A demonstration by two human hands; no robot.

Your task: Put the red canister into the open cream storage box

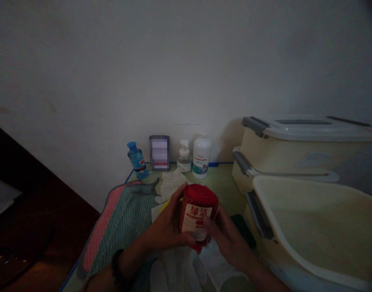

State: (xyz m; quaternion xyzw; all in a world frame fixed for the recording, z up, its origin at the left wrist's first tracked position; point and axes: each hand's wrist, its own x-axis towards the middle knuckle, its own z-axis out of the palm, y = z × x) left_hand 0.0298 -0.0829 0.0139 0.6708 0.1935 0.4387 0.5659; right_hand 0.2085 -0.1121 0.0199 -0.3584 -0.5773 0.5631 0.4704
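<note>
At the far left the scene falls away into dark floor beside the table [225, 178], whose pale green top has a blue edge. A teal and pink woven cloth [121, 219] lies over the table's left part, and behind it, against the wall, stand a small blue bottle [137, 160], a blurred card in a stand [159, 153], a clear pump bottle [184, 157] and a taller white bottle [201, 156], all close in a row. Crumpled white gloves [171, 184] lie just in front of the pump bottle. In the middle, the left hand [163, 229] is wrapped around the left side of a red canister [198, 217] with a white label, thumb up near its top and fingers curled under; the canister is held above the table, tilted a little toward the camera. The right hand [226, 237] closes on its lower right side, fingertips pressing the label. The canister looks like a stiff plastic tub, probably light to moderate in weight and smooth enough to slip, so a grip around the ribbed red wall or lid rim seems surer than on the glossy label. More white material lies under the wrists. On the right, cream storage bins [295, 162] with grey latches are stacked, with an open cream bin [319, 227] nearest.
</note>
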